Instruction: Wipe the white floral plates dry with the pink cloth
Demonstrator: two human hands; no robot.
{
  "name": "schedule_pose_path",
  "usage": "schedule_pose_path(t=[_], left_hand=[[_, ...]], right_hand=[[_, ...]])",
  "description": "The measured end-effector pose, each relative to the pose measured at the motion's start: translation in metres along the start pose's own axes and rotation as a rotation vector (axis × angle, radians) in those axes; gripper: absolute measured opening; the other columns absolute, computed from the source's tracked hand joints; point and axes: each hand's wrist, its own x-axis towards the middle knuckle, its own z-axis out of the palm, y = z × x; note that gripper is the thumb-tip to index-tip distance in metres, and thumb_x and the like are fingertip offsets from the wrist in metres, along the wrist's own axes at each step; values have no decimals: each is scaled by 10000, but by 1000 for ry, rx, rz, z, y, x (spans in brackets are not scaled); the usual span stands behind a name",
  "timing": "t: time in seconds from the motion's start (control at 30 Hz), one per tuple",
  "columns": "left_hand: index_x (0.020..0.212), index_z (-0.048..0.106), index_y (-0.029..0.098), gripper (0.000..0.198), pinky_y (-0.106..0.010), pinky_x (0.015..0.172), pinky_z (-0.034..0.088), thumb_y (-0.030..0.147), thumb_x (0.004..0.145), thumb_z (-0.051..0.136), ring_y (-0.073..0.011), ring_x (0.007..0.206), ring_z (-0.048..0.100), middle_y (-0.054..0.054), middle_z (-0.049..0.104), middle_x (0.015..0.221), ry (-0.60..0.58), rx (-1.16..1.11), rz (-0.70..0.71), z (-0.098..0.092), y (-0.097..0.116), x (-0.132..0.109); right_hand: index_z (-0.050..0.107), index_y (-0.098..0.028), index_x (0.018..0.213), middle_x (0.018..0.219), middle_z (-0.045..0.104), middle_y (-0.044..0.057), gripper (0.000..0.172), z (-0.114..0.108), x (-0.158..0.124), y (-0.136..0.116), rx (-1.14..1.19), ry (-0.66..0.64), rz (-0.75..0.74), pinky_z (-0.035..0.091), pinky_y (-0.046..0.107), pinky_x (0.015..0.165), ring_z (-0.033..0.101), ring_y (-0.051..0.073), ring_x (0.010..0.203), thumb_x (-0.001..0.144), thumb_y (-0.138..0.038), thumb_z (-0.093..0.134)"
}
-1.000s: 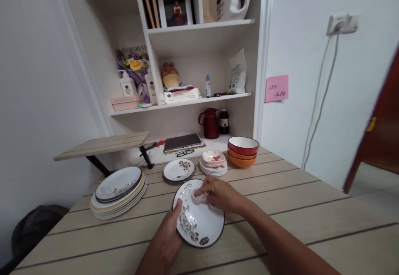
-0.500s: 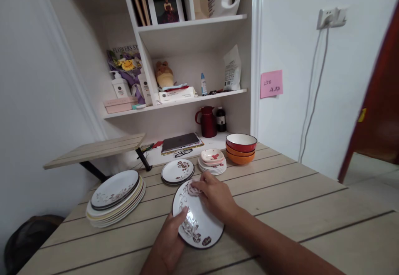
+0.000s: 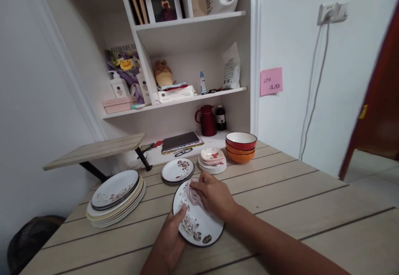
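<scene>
Head camera: one flowered plate (image 3: 202, 221) gripped, one cloth (image 3: 195, 196) on it!

White shelving (image 3: 193, 20) towers across the far side, and before it spreads the slatted wooden table (image 3: 280, 192), running right up to the near edge. Far left, a raised wooden stand (image 3: 99, 150) juts out on dark legs. Below it on the left sits the stack of big plates (image 3: 116, 194), dark-rimmed on top, paler rims beneath. Over to the far right, the bowls (image 3: 240, 148) are nested, red above orange!

Near centre, here's the action: that flowered plate, dark-rimmed, tilted above the table. The left hand (image 3: 171, 233) has it by the left edge, thumb over the face, other fingers hidden underneath. Right hand (image 3: 216, 196) bunched around the pale pink cloth, pressing it to the plate's far part! Just beyond, smaller flowered plates (image 3: 177, 171) lie stacked; to their right, little pink-edged dishes (image 3: 212, 155) top small white plates (image 3: 212, 168). Smallest of all, dark-framed glasses (image 3: 183, 152) rest farther back.
</scene>
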Motion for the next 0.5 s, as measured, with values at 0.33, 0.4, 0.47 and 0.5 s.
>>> schedule_pose_path(t=[0.33, 0.4, 0.47, 0.5], left_hand=[[1335, 464, 138, 590, -440, 997, 437, 210, 782, 657, -285, 1066, 630, -156, 674, 1143, -1, -56, 27, -2, -3, 5], [1340, 456, 143, 592, -442, 1002, 431, 227, 788, 654, -283, 1074, 626, -158, 665, 1161, 7, -63, 22, -3, -3, 6], [1340, 456, 148, 584, -443, 1014, 418, 260, 799, 646, -281, 1092, 616, -159, 657, 1176, -1, -68, 9, -4, -3, 7], [1338, 459, 147, 578, -442, 1021, 410, 284, 806, 638, -280, 1105, 608, -162, 652, 1184, -17, -71, -3, -4, -3, 7]], right_hand=[[527, -312, 1259, 1292, 417, 84, 519, -4, -5, 0, 133, -92, -32, 424, 347, 861, 465, 254, 1149, 765, -436, 629], [539, -322, 1241, 1257, 447, 70, 443, 0, -4, 1, 112, -62, 4, 420, 322, 841, 492, 226, 1106, 800, -304, 580], [564, -328, 1205, 1205, 481, 55, 401, 4, -3, 4, 105, -36, 47, 416, 294, 800, 528, 194, 1027, 825, -213, 506], [574, -329, 1189, 1189, 491, 49, 400, 6, -3, 5, 100, -28, 65, 414, 284, 777, 539, 187, 993, 821, -193, 498]])
